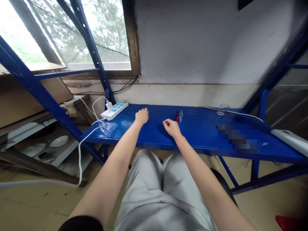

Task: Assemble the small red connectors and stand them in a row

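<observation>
Head view looks down at two bare arms that reach out over a blue bench. The left hand rests on the bench with its fingers curled in, a loose fist, and its grip has nothing in it. The right hand also rests on the bench, fingers bent inward and pressed close; no thing shows between them.

Just beside the right hand, a bit farther back, lies a small red and black tool. A tiny clear piece sits next to it, but it is too small to tell what it is. A short row of little dark bits lies near those, closer to the wall.

To the left of the left hand sits a white power strip with a white plug in it, and a white cable hangs down off the bench edge. Far to the right stands a small clear glass dish. A window is up on the left.
</observation>
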The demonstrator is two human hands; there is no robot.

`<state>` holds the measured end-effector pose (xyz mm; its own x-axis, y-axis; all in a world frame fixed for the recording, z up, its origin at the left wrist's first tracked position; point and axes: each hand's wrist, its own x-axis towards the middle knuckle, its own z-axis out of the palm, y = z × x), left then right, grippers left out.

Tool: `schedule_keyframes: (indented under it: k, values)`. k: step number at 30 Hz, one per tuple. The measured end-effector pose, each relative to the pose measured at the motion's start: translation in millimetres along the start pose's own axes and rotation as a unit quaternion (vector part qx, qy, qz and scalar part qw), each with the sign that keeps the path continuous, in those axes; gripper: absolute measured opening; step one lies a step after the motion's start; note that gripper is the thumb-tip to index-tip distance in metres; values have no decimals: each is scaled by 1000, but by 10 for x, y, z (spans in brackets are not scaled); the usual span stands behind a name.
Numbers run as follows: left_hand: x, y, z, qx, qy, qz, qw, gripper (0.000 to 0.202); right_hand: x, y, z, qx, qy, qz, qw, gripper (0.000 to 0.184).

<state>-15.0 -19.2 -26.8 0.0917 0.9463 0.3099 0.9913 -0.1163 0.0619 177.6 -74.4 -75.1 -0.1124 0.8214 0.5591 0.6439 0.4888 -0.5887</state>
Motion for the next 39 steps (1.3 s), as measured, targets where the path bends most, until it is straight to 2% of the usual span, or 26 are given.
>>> schedule_keyframes:
  k: [2, 4, 8, 11, 13, 15, 18, 19, 21, 23, 29, 39]
  values:
    - [18, -1, 51, -8, -40, -11, 999, 32, 0, -2, 0, -2, 2, -2, 1000, 25]
    - [23, -1, 99, -30, -49, -27, 998, 31, 0, -5, 0, -4, 3, -1, 1000, 25]
    - [-19, 54, 189, -116, -17, -49, 992, 30, 1, -7, 5, -5, 0, 3, 1000, 26]
    - [-84, 179, 278, -241, 26, -31, 970, 30, 4, -12, 5, -11, 8, 6, 1000, 27]
    - [-142, 296, 342, -350, 65, -33, 934, 33, 5, -22, -1, -19, 18, 15, 1000, 28]
    - [-213, 420, 392, -467, 88, -46, 879, 33, 7, -37, -11, -26, 27, 29, 999, 32]
    - [-334, 568, 414, -612, 69, -70, 785, 32, 9, -53, -21, -30, 22, 50, 998, 39]
    - [-372, 599, 408, -641, 59, -74, 762, 31, 9, -54, -21, -30, 14, 55, 998, 41]
    - [-434, 631, 384, -674, 49, -71, 734, 30, 8, -47, -16, -30, -2, 56, 998, 41]
    - [-472, 634, 358, -685, 46, -61, 725, 31, 4, -34, -7, -29, -12, 48, 998, 40]
    - [-492, 615, 329, -688, 36, -66, 722, 33, -2, 8, 23, 4, -36, 16, 999, 38]
    - [-492, 601, 385, -686, 31, -70, 724, 36, 0, 27, 27, 12, 7, -17, 1000, 30]
